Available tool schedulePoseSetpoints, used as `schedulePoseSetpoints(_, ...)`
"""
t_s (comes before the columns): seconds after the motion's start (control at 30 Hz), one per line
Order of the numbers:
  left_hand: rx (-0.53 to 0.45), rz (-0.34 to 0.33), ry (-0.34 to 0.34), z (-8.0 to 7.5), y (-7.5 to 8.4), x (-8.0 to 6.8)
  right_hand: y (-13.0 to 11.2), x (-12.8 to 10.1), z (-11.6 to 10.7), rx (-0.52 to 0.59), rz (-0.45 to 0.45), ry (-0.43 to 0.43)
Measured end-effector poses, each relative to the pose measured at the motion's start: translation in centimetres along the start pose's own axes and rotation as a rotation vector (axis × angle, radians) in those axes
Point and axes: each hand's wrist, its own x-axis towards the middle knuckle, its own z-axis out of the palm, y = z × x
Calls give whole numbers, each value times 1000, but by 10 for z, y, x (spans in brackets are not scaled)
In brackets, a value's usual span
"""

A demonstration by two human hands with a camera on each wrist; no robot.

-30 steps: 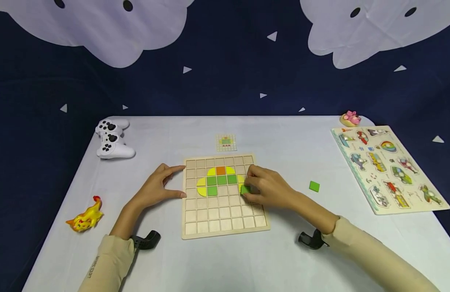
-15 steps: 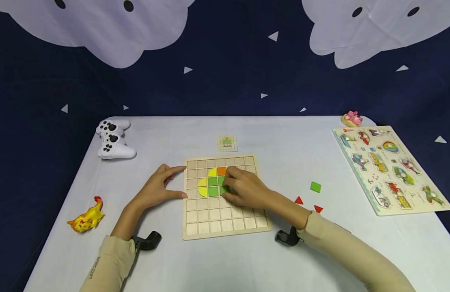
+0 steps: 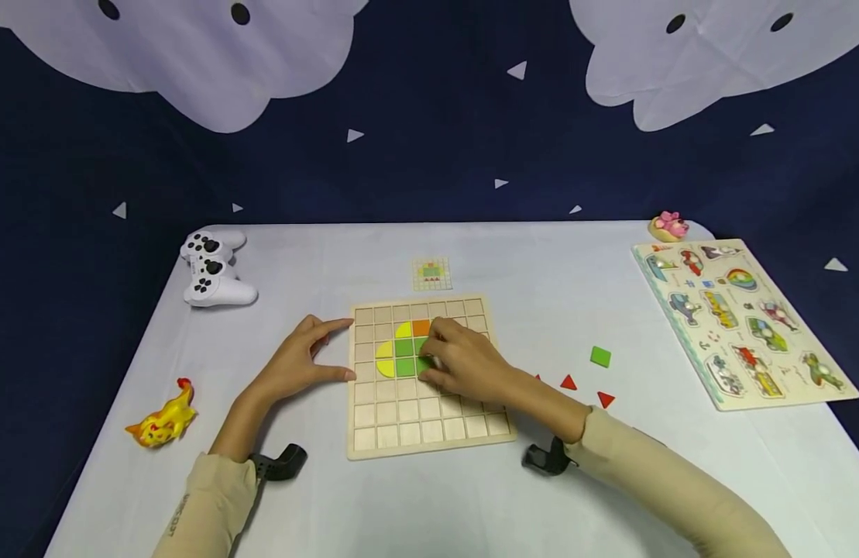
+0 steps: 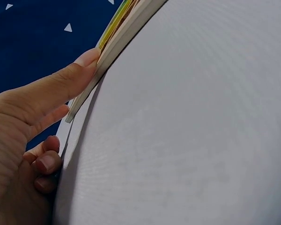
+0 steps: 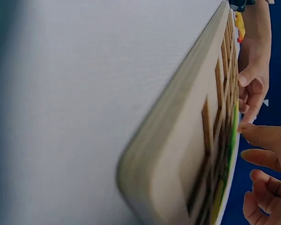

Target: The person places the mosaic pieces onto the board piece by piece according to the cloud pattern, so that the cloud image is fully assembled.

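Note:
A square wooden grid board (image 3: 429, 430) lies flat on the table, with yellow quarter-round, orange and green pieces in its upper cells. My left hand (image 3: 300, 358) braces the board's left edge with outstretched thumb and index finger; the left wrist view shows the thumb (image 4: 86, 58) on that edge. Over the board's middle, my right hand (image 3: 467, 360) bends its fingers and holds a green square tile (image 3: 423, 366) at a cell beside the other green ones. Part of this tile and the pattern's right side are hidden behind the right hand.
Right of the board lie a loose green tile (image 3: 600, 356) and red triangles (image 3: 568, 382), one half covered by the forearm. A pattern card (image 3: 432, 273) sits behind the board. Farther out are a game controller (image 3: 216, 267), yellow toy (image 3: 164, 418), pink figurine (image 3: 669, 226) and picture puzzle (image 3: 743, 325).
My right hand has carried the green tile left from the board's right side to its middle, then stayed nearly still. Red triangles came into sight by the forearm. My left hand has not moved.

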Motion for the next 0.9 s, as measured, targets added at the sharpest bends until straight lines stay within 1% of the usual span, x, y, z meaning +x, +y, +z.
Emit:
schedulePoseSetpoints(0.1, 7, 6, 7, 2, -1, 0, 1, -8, -9, -19, 0, 46)
schedulePoseSetpoints(0.2, 15, 6, 12, 2, -1, -1, 9, -22, -21, -32, 23, 84)
schedulePoseSetpoints(0.27, 19, 7, 11, 2, 0, -1, 17, -35, -29, -39, 64, 89)
schedulePoseSetpoints(0.37, 20, 7, 4, 2, 0, -1, 31, -57, -38, -53, 147, 94)
schedulePoseSetpoints(0.47, 20, 10, 2, 2, -1, -1, 46, -78, -45, -62, 218, 120)
schedulePoseSetpoints(0.67, 12, 20, 10, 3, -1, -1, 74, -119, -57, -136, 285, 196)
schedulePoseSetpoints(0.8, 13, 22, 8, 3, -1, -1, 89, -144, -66, -176, 344, 207)
schedulePoseSetpoints(0.9, 13, 19, 5, 2, 0, -1, 97, -158, -71, -200, 396, 200)
